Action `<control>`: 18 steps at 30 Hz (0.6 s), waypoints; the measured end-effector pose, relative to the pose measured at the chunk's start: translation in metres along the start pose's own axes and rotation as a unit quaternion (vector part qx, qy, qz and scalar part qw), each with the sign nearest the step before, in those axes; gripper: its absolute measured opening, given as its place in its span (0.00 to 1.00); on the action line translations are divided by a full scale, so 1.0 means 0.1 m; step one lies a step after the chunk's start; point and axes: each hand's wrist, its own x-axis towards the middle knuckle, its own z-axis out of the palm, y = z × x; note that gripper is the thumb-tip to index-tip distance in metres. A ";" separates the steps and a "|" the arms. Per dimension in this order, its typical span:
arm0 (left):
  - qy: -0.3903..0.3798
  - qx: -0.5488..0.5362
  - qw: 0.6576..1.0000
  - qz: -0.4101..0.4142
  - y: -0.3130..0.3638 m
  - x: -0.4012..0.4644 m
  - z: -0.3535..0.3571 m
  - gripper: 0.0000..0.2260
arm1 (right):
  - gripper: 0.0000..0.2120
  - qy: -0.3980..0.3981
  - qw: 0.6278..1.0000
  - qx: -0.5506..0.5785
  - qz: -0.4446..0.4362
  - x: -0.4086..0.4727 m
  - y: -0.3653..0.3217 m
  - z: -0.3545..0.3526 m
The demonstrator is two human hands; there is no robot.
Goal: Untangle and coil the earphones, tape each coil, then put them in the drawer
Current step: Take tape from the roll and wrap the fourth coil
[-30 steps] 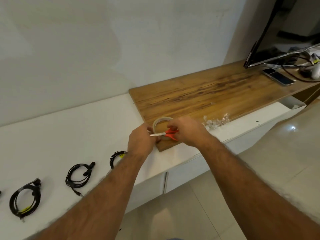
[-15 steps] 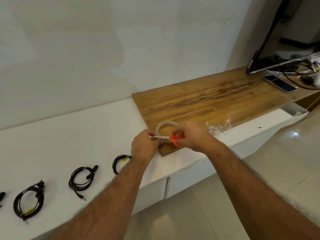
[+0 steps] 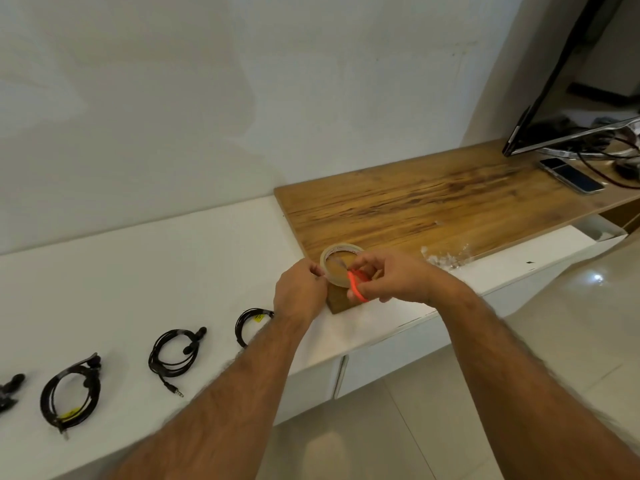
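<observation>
Head view: taping step judged in hand. Tape roll [image 3: 341, 264] lay on the wooden board's [image 3: 433, 206] near corner, on the white surface [image 3: 173, 271]. Left hand [image 3: 300, 295] was curled, pinching what looked like the pulled tape end. Right hand [image 3: 391, 278] was closed round the red-handled scissors [image 3: 356, 287] at the roll. Coiled earphones [image 3: 176, 351] were laid in a row to the left, well apart from both hands. Next move likely: strip cut, carried to a coil. Both forearms were extended forward, converging at the roll.

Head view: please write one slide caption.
Right hand holds red scissors at tape roll; left hand pinches tape.
</observation>
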 end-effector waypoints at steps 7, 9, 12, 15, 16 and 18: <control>0.008 0.015 1.000 -0.011 0.07 -0.01 -0.01 0.05 | 0.17 0.174 0.981 -0.085 -0.003 0.19 0.16 0.19; 0.004 0.013 1.000 -0.016 0.08 0.00 -0.02 0.05 | 0.17 0.171 0.971 -0.166 -0.015 0.21 0.15 0.22; 0.003 -0.013 0.999 -0.032 0.08 0.01 -0.07 0.07 | 0.15 0.167 0.958 -0.233 -0.032 0.22 0.13 0.25; 0.002 0.010 1.000 -0.024 0.08 0.03 -0.14 0.11 | 0.15 0.159 0.960 -0.229 -0.037 0.19 0.15 0.25; 0.006 0.025 1.000 -0.017 0.08 0.03 -0.15 0.11 | 0.15 0.156 0.960 -0.228 -0.039 0.18 0.16 0.24; 0.013 0.038 0.999 -0.008 0.08 0.02 -0.16 0.11 | 0.16 0.146 0.963 -0.224 -0.042 0.17 0.15 0.25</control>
